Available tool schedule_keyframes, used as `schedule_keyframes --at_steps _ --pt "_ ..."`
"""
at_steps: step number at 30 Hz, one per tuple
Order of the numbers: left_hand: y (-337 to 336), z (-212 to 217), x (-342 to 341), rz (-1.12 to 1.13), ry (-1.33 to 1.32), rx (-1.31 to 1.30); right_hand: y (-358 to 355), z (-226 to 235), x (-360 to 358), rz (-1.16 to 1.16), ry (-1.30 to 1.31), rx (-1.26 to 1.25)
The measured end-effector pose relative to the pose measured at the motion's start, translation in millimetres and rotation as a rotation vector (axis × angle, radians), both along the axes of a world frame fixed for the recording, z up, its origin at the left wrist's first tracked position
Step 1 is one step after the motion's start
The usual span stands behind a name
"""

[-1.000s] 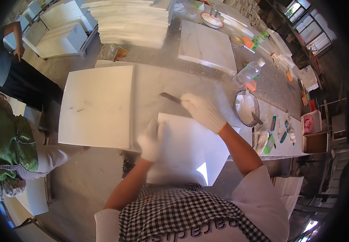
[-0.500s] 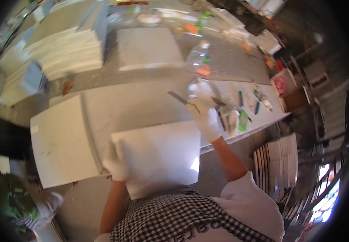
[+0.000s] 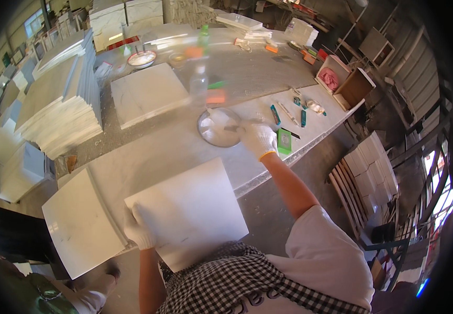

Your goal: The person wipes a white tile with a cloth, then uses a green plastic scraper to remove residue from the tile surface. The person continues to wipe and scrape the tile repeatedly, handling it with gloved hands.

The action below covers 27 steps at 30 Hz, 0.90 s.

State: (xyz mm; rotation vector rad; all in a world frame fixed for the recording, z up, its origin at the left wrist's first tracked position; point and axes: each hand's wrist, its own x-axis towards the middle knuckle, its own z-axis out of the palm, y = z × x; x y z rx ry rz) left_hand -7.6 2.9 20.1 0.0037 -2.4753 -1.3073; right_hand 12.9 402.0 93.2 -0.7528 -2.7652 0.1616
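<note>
Your left hand (image 3: 139, 229) clasps the white slab (image 3: 189, 209) over the tabletop's (image 3: 150, 152) near edge; hold steady while your right hand (image 3: 259, 140), grip unclear, apparently reaches to the bowl (image 3: 215, 129).

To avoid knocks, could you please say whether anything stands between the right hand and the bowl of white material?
Nothing visible does: the right hand is at the right edge of the bowl. The green box lies on the hand's other side.

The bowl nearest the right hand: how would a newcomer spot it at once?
Find the long worktable. Just left of the gloved right hand, on its pale front part, sits a round bowl holding white stuff. Its rim is grey, unlike the red-rimmed bowl farther back.
</note>
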Motion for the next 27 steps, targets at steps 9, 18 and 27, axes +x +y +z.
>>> schedule_keyframes --at_steps 9,18,27 --pt "5 10 6 -0.029 -0.044 0.012 -9 -9 1 0.065 -0.055 0.072" --pt "-26 -112 -24 -0.018 -0.066 -0.043 64 -62 31 0.157 0.005 0.353" --pt "12 -170 -44 -0.033 0.106 0.306 134 -85 19 0.276 0.104 -0.064"
